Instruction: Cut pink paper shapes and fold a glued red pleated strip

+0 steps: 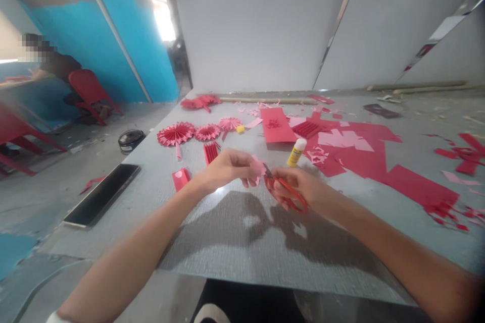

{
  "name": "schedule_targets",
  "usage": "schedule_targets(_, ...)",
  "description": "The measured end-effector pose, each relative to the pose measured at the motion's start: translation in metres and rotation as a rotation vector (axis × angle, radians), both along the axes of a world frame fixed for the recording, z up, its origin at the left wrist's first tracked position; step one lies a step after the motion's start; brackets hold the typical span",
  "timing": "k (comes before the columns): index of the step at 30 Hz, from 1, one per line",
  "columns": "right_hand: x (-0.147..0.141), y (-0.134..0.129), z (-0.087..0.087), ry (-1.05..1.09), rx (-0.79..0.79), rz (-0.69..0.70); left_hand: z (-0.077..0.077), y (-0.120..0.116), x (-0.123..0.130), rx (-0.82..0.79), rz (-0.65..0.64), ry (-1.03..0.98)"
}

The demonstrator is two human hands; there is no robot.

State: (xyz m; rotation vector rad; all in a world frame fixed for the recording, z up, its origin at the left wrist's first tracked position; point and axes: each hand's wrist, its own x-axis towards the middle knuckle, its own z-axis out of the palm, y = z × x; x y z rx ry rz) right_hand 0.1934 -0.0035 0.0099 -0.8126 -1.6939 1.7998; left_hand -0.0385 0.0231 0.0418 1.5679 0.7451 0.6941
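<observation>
R forearm (pixel 382 237) | R hand (pixel 299 181): fingers gripping red scissors (pixel 297 196) | L hand (pixel 229 166): fingers pinching pink ppr (pixel 258 165)

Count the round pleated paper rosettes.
3 clear ones, left of the glue stick: large left rosette, middle rosette, pink right rosette; the red paper heap behind may hide more.

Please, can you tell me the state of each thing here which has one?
Scissors: held in right hand, blade opening unclear
Small pink paper: held in left hand, at the blades
Glue stick: standing on end, cap unclear
Phone: lying flat, screen dark
Round paper fans: pleated, spread open
</observation>
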Motion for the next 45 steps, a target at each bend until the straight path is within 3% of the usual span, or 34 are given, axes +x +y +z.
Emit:
schedule_targets(6,-0.004,0.004,-0.011,0.052,0.073,-0.028,-0.004,-0.003,0.004,-0.012,0.013,0.002)
schedule_targets(29,-0.009,0.001,-0.015,0.107,0.089,-0.086,-0.008,-0.004,0.005,-0.039,-0.055,-0.031)
schedule_targets(45,-0.008,0.000,-0.012,0.059,0.100,-0.155,-0.005,-0.003,0.006,-0.039,0.015,-0.022)
